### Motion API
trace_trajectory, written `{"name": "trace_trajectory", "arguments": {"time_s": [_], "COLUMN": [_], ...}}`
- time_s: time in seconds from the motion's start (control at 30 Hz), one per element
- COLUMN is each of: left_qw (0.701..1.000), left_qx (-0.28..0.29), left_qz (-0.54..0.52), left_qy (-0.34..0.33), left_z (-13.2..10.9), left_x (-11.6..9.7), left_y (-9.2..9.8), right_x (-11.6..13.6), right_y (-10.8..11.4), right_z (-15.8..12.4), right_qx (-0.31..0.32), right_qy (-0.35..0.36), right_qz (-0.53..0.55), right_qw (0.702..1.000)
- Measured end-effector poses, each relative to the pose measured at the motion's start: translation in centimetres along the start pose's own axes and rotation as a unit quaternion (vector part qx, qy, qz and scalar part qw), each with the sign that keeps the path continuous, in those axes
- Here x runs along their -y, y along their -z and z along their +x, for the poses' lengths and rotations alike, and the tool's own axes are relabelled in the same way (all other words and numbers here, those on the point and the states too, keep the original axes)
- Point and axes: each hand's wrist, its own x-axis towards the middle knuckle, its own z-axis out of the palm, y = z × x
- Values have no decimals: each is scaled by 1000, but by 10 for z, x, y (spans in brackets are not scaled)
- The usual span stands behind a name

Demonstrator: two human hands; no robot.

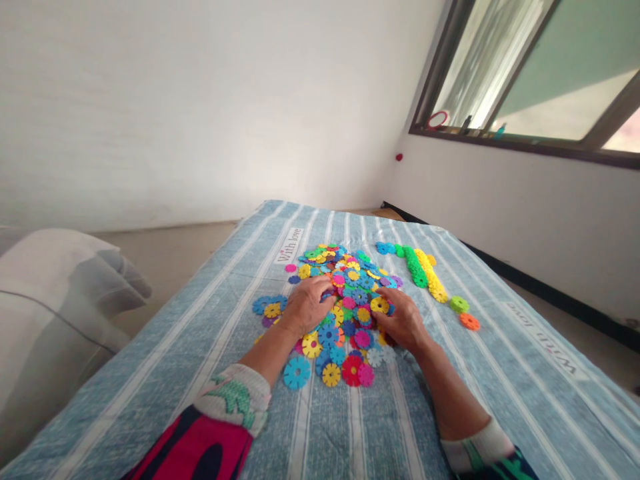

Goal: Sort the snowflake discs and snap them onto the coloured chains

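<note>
A loose heap of plastic snowflake discs (360, 295) in many colours lies on the striped cloth. My left hand (307, 303) rests at the heap's left side, its fingers curled in among the discs; what they hold, if anything, is hidden. On the right side, my right hand (404, 321) has thumb and index finger around a yellow snowflake disc (380, 305). Close to my wrists, a large blue disc (297, 373) and a red disc (352, 371) lie flat at the near edge of the heap.
Right of the heap lie a green row of joined discs (415, 268) and a yellow row (434, 279). A lime disc (459, 304) and an orange disc (469, 322) lie nearer. Blue-grey cloth (200, 333) covers the table; a sheer white covering (65, 293) stands left.
</note>
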Motion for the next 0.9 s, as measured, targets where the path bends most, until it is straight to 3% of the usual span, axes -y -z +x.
{"name": "trace_trajectory", "arguments": {"time_s": [0.17, 0.4, 0.6, 0.9], "left_qw": [1000, 1000, 1000, 1000], "left_qx": [-7, -7, -16, -18], "left_qz": [-4, -8, -18, -15], "left_qy": [4, 5, 12, 17], "left_z": [1, 4, 4, 5], "left_x": [1, 6, 9, 14], "left_y": [2, 0, -2, -2], "right_x": [-6, -47, -60, -71], "right_y": [24, 58, 61, 57], "right_z": [3, -20, -31, -28], "right_qx": [-19, -20, 16, -14], "right_qy": [-33, -155, -189, -205], "right_qz": [5, 1, -24, 19], "right_qw": [999, 988, 982, 978]}}
